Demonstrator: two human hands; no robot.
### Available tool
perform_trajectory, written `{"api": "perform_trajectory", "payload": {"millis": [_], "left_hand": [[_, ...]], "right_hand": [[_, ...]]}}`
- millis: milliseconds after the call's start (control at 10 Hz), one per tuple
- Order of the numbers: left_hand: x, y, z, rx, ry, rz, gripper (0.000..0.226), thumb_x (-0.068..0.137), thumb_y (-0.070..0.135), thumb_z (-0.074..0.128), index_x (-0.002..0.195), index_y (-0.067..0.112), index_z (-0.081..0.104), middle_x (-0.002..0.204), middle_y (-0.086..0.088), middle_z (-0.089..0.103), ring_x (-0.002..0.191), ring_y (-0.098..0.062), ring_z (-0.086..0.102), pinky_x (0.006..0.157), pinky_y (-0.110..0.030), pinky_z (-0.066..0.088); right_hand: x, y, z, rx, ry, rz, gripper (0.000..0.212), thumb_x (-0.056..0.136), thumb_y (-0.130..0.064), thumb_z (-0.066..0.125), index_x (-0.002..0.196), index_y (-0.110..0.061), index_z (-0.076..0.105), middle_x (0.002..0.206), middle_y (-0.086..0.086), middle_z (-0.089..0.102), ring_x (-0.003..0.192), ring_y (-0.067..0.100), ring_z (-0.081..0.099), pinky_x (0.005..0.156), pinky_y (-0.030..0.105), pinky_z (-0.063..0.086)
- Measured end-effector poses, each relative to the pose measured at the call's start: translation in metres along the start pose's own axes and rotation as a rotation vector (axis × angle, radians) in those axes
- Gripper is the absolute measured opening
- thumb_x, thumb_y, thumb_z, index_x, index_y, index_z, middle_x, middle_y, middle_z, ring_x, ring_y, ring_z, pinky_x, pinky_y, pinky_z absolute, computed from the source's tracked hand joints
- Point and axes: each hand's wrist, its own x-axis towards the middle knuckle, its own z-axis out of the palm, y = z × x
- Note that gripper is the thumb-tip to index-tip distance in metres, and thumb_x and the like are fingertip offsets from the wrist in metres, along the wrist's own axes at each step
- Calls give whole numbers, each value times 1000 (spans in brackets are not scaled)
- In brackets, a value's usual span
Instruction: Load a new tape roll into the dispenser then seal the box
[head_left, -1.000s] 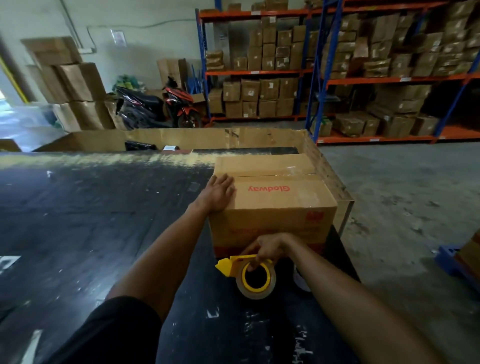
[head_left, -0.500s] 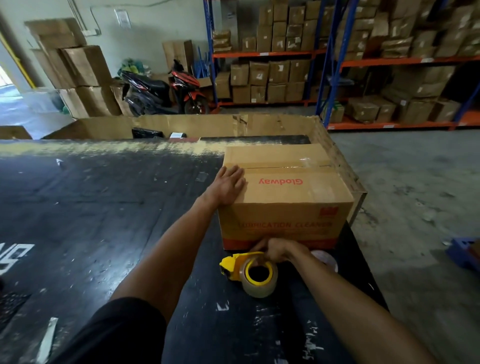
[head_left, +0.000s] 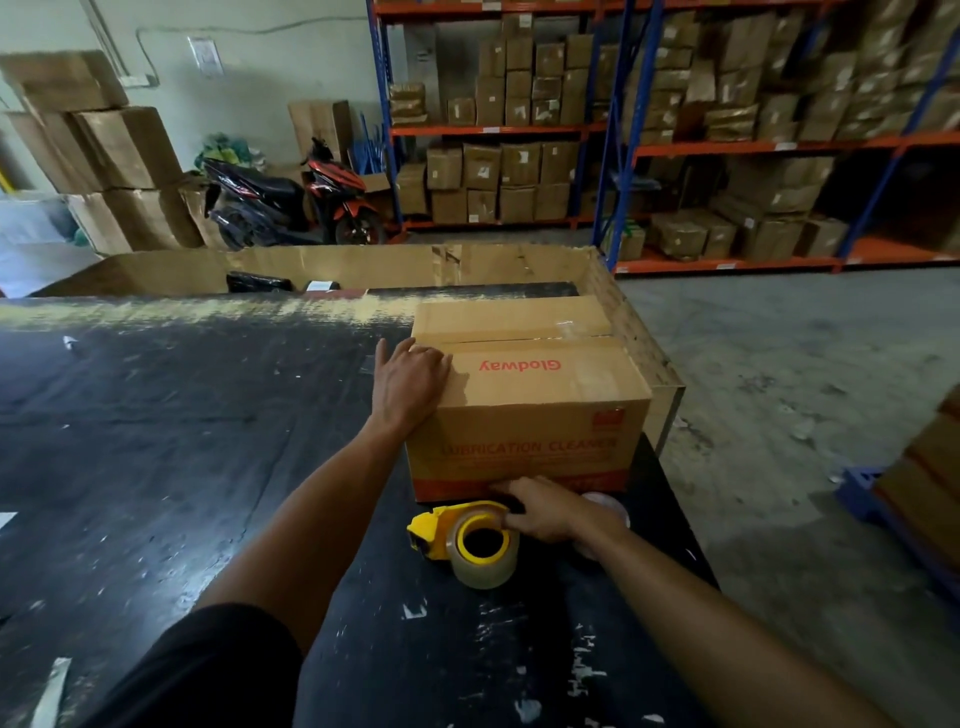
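Observation:
A brown cardboard box (head_left: 540, 395) printed "Glodway" stands on the black table (head_left: 182, 467) with its top flaps closed. My left hand (head_left: 410, 382) lies flat on the box's near left top corner. In front of the box a yellow tape dispenser (head_left: 441, 525) lies on the table with a clear tape roll (head_left: 484, 551) on its yellow hub. My right hand (head_left: 545, 506) grips the dispenser's handle end, low against the box's front face. A second clear tape roll (head_left: 608, 506) sits just behind my right wrist, mostly hidden.
A large open cardboard bin (head_left: 639, 332) stands behind and to the right of the box. The table's right edge (head_left: 680, 509) drops to a concrete floor. Blue-and-orange shelves (head_left: 613, 130) of boxes, a parked scooter (head_left: 291, 202) and stacked cartons (head_left: 104, 150) fill the background.
The view has tilted down and closer. My right hand has lowered the dispenser toward the table at the box's front base. My left hand stays on the box top.

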Motion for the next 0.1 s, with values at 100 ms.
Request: {"api": "perform_trajectory", "payload": {"millis": [100], "left_hand": [[-18, 3, -3, -66, 157, 87, 50, 109, 43, 31, 131, 18, 69, 144, -3, 64, 149, -23, 41, 129, -55, 7]], "right_hand": [[-46, -7, 1, -107, 32, -119, 70, 97, -53, 54, 157, -26, 27, 162, 3, 31, 148, 25, 27, 119, 48, 26]]}}
